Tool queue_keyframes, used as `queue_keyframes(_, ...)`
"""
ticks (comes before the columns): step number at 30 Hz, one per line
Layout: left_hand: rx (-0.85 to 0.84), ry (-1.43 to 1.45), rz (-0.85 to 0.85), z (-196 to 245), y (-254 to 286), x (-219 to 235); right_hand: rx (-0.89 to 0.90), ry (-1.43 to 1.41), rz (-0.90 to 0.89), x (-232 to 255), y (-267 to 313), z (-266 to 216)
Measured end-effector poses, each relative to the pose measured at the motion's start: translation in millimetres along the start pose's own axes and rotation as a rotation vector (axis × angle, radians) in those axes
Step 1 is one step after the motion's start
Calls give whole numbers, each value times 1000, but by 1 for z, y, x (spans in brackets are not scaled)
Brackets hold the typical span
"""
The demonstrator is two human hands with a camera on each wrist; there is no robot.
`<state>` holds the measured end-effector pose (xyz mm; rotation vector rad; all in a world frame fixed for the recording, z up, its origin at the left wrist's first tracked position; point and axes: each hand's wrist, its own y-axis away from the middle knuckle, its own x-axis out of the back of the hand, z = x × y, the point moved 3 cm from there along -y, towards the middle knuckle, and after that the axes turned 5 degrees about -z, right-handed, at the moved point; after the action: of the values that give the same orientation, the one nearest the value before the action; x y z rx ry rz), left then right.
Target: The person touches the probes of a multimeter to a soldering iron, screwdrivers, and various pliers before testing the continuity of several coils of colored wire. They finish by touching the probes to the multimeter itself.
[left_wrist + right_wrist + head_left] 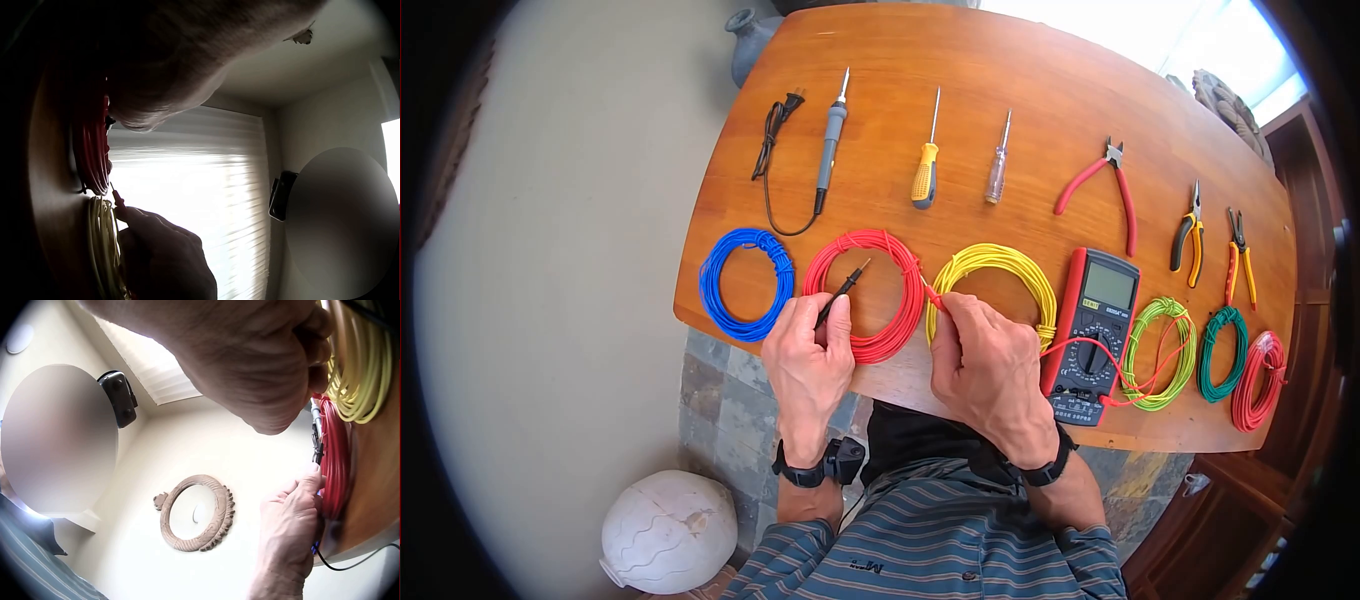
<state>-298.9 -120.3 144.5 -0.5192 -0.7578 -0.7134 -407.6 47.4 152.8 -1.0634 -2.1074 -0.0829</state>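
The left hand (808,355) pinches a black probe (840,294) over the large red wire coil (866,350), its metal tip pointing up and right. Between thumb and fingers, the right hand (992,372) holds a red probe (933,296) at the gap between the red coil and the yellow coil (1000,256). A red lead runs from the right hand to the multimeter (1109,285). In the right wrist view the left hand (292,519) is beside the red coil (336,456); the left wrist view shows the right hand (165,253) near the yellow coil (103,244).
A blue coil (747,285) lies at the left. Behind are a soldering iron (831,150), yellow screwdriver (925,175), clear screwdriver (997,175), red cutters (1127,200) and two more pliers. Light green (1142,350), dark green (1222,355) and red coils (1258,385) sit right of the multimeter.
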Motion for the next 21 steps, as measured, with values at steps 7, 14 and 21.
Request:
queue_keyframes(7,9,-1,-7,1,0,0,-7,6,-5,-1,0,1)
queue_keyframes(14,-19,12,25,0,0,-2,-4,-7,3,0,0,1)
queue_keyframes(21,-14,-20,10,1,0,-2,-2,-9,10,0,0,1)
